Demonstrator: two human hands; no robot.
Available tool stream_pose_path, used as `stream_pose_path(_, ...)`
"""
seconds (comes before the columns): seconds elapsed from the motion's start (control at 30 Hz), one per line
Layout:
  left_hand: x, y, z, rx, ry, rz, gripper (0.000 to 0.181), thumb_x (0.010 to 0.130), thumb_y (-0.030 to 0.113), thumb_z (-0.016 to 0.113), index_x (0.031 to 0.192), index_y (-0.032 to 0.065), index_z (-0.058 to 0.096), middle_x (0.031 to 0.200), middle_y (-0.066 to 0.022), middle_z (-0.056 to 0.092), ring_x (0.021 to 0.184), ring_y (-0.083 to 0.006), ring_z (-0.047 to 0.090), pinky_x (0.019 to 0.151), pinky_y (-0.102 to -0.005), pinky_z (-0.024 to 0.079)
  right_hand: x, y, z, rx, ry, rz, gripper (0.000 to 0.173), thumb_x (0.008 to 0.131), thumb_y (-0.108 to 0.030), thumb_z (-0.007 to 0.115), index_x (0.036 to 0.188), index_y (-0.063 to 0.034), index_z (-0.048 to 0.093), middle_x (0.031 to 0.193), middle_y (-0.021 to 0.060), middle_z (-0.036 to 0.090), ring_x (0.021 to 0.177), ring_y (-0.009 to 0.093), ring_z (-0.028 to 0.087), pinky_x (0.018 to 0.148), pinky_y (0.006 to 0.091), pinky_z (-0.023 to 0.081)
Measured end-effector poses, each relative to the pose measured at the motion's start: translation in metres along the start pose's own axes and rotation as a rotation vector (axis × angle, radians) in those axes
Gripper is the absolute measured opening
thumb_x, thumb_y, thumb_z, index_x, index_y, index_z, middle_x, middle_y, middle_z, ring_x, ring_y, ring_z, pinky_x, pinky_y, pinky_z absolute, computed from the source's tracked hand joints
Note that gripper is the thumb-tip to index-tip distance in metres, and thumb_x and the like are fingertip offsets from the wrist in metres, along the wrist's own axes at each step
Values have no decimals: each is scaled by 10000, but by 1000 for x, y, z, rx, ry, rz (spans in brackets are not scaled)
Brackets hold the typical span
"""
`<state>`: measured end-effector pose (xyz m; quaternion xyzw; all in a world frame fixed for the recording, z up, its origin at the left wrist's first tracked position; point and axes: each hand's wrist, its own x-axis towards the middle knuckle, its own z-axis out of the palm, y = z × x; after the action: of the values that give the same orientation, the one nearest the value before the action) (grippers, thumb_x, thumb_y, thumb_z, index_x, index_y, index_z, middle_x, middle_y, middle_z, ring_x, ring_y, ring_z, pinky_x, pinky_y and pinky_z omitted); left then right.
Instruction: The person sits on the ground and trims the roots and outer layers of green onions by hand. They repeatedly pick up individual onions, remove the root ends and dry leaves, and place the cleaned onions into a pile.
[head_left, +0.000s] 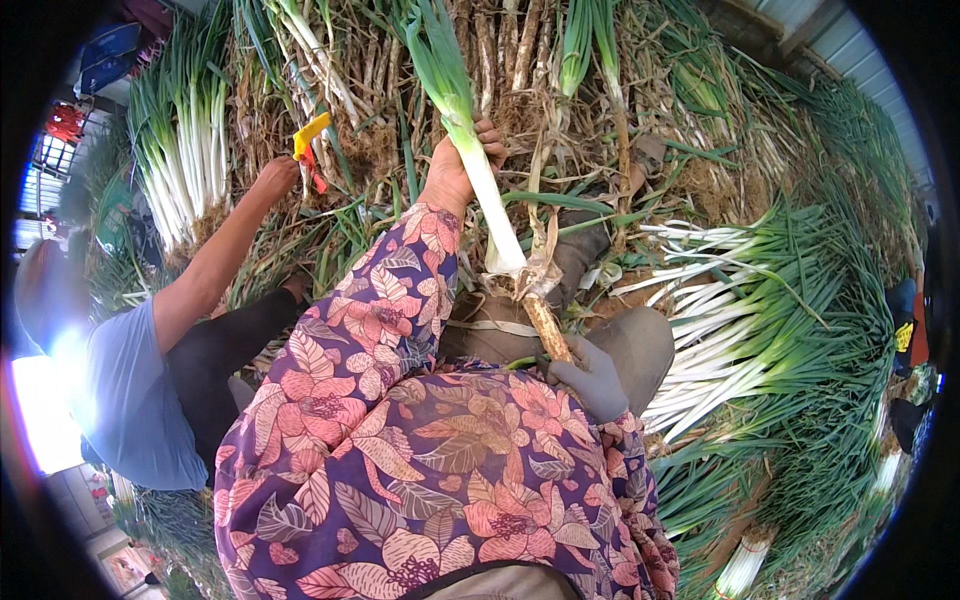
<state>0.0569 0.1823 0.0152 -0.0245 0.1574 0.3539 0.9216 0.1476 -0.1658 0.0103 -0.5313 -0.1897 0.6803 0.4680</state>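
Observation:
In my bare left hand (459, 161) is a leek-like green onion (484, 199), gripped around its upper shaft with the green leaves pointing away from me. Its shaft is white and clean down to a bunch of torn, dry outer skin (541, 276). Below this skin a brown, dirt-coated stalk length (546, 326) runs into my right hand (592, 379), which wears a grey glove and closes around its lower end. Whether the white and brown lengths are still joined cannot be told. My knees and the floral sleeve lie beneath.
Cleaned white-stemmed onions (705, 322) lie piled at my right. Unpeeled brown onions (517, 45) are heaped ahead. A co-worker (142, 397) sits at left, one hand by a small yellow and red item (311, 139), near an upright bunch of white onions (180, 150). A tied bundle (741, 562) is lower right.

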Motion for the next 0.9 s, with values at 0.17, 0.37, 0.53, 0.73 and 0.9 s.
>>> stream_pose_path(0.17, 0, -6, 6, -140, 101, -163, 216, 952, 186, 468, 785, 50, 460, 700, -48, 499, 578, -147, 471, 446, -266, 484, -3, 2, -1, -37, 12, -30, 437, 849, -100, 622, 1251, 23, 499, 893, 28, 606, 733, 69, 557, 617, 193, 451)
stream_pose_path(0.37, -37, -86, -32, 113, 239, -519, 192, 967, 198, 455, 872, 46, 524, 759, -101, 564, 541, -188, 549, 401, -279, 492, 3, -24, 3, 6, 102, -82, 457, 855, -108, 623, 1267, 30, 482, 907, 35, 613, 728, 76, 572, 611, 199, 466)
stream_pose_path(0.53, -45, -108, -72, 665, 226, -225, 238, 932, 238, 573, 1005, 29, 487, 726, -48, 552, 591, -157, 573, 449, -280, 492, 9, -23, -4, -153, 140, -145, 449, 851, -116, 630, 1252, 38, 500, 923, 48, 624, 721, 73, 579, 589, 213, 479)
stream_pose_path(0.73, -79, -145, -98, 1128, 0, -208, 320, 944, 321, 535, 1066, 26, 516, 812, -32, 573, 726, -153, 573, 648, -291, 501, 14, -28, 1, -119, 200, -167, 437, 841, -120, 643, 1231, 34, 520, 917, 53, 632, 732, 75, 587, 567, 211, 480)
stream_pose_path(0.9, -91, -140, -90, 1243, -66, -213, 342, 964, 316, 480, 1122, 15, 520, 874, -53, 575, 808, -166, 570, 722, -302, 489, 11, -27, 1, -226, 243, -217, 452, 827, -153, 666, 1224, 16, 528, 919, 77, 648, 752, 101, 601, 599, 247, 491)
